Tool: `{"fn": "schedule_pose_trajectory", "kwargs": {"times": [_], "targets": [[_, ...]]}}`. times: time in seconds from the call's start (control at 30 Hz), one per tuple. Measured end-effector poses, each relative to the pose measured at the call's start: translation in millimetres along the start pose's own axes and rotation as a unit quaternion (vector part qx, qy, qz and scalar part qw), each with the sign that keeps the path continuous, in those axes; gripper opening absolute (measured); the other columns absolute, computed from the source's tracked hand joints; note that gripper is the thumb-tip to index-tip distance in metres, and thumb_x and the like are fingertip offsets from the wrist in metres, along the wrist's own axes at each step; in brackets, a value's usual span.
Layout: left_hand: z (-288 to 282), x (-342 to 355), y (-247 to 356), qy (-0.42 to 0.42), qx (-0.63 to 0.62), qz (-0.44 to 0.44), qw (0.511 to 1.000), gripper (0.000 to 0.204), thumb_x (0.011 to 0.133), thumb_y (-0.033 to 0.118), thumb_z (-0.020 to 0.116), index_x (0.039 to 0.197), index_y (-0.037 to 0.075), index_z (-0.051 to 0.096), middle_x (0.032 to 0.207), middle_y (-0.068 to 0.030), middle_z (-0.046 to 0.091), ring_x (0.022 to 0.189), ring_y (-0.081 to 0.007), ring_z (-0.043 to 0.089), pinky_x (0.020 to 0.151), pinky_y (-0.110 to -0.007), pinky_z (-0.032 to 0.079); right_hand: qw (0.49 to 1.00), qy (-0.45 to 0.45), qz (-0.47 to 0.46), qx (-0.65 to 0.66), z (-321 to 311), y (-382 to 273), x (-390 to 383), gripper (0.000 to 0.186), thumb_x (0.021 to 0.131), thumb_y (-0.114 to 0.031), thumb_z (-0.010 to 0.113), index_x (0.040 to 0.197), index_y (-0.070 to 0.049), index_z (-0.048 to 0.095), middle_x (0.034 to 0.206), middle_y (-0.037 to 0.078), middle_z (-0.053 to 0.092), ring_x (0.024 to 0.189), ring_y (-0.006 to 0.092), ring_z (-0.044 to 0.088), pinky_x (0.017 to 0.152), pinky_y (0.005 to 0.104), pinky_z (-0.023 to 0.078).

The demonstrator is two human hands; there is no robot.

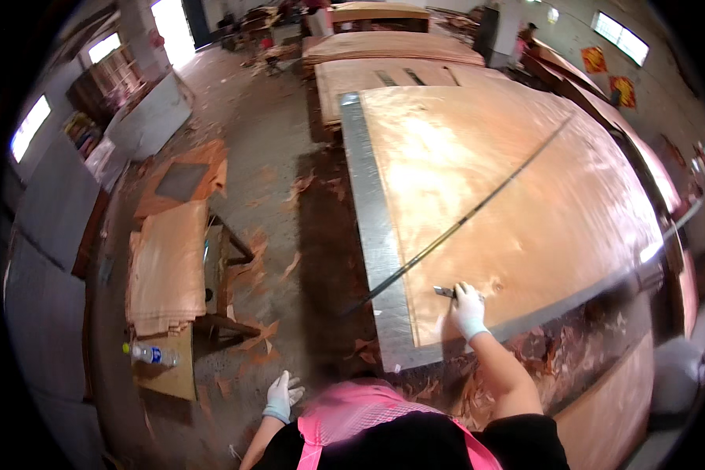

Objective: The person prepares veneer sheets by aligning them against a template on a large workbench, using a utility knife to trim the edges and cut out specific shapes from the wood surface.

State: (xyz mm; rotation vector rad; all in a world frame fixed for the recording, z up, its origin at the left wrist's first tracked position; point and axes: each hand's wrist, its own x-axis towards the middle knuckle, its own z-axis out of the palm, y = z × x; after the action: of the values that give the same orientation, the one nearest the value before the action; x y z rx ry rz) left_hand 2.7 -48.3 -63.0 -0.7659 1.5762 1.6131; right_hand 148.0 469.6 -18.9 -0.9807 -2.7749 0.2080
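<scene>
My right hand [468,310], in a white glove, rests over the near left part of a wide wood veneer sheet [509,227]. Its fingers are closed on a small dark utility knife [444,291], whose end points left; the glove hides the rest. Across the sheet slants a long thin dark rod [462,222], its near end jutting past the left edge. Under the veneer, a grey board [392,313] shows along the left and near sides. My left hand [283,394], also gloved, hangs low beside the table, fingers apart and holding nothing.
On the left, a low wooden stand carries folded veneer sheets [168,262], with a clear plastic bottle [153,354] near it. Torn veneer scraps [251,345] litter the floor. Further veneer stacks [392,48] stand beyond the table. Grey boards [51,204] lean at the far left.
</scene>
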Motion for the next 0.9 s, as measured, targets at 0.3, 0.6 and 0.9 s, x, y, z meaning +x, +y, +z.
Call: {"fn": "schedule_pose_trajectory", "kwargs": {"times": [0.3,0.6,0.9], "targets": [[27.3,5.1,5.2,-0.156,0.092,0.127,0.975,0.044,0.096,0.014,0.064,0.137,0.002,0.053,0.126,-0.0107,0.064,0.11,-0.0196,0.063,0.093,-0.032,0.052,0.998,0.007,-0.063,0.024,-2.6,31.1,0.4,0.013,0.083,-0.012,0.067,0.092,-0.005,0.061,0.091,0.017,0.06,0.091,0.0388,0.058,0.08,0.0488,0.047],[176.8,-6.2,-29.8,-0.338,0.497,0.209,0.772,0.094,0.076,0.045,0.082,0.152,0.013,0.038,0.161,-0.0246,0.02,0.149,-0.0378,0.024,0.118,-0.038,0.029,0.853,-0.035,0.25,0.458,-42.8,-42.0,-76.7,0.042,0.099,-0.009,0.054,0.14,-0.002,0.051,0.106,0.01,0.066,0.089,0.0167,0.061,0.08,0.0314,0.049],[201.5,-40.9,-50.4,-0.381,0.389,0.037,0.838,0.027,0.091,0.022,0.074,0.111,0.004,0.075,0.098,-0.0068,0.075,0.089,-0.0111,0.064,0.081,-0.025,0.049,0.713,-0.039,0.38,0.588,-62.9,-51.8,-131.5,0.03,0.1,-0.015,0.059,0.127,-0.003,0.064,0.087,-0.007,0.06,0.062,-0.0002,0.044,0.055,0.0169,0.035]]}}
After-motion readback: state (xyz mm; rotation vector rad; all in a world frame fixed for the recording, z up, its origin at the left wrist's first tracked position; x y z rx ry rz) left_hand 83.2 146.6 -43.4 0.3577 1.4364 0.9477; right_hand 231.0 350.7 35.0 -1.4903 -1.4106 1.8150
